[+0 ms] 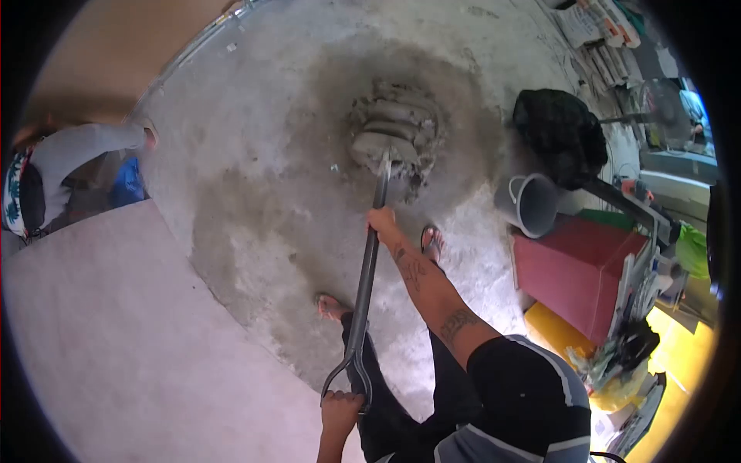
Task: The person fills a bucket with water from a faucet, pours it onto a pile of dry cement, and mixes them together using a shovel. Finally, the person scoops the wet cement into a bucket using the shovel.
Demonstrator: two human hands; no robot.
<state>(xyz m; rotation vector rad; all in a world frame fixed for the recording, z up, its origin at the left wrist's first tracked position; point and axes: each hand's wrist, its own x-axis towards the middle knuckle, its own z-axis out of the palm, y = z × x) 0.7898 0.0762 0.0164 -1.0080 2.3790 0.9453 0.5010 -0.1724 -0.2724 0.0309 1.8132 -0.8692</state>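
Observation:
A long-shafted shovel (361,297) runs up the middle of the view. My left hand (342,409) is closed around the crossbar of its D-shaped handle, low in the view. Farther up, my right hand (381,220) is wrapped around the shaft near the blade end. The blade, mostly covered by grey stuff, meets a heap of wet cement mix (397,116) on the concrete floor (262,208). Ridges mark the heap, and a dark damp patch surrounds it. My sandalled feet stand either side of the shaft.
To the right are a grey bucket (531,204), a black covered object (559,131) and a red box (575,274). A bent-over person in grey trousers (89,154) is at the left, near a blue bag (129,184). A pale raised surface (147,332) fills the lower left.

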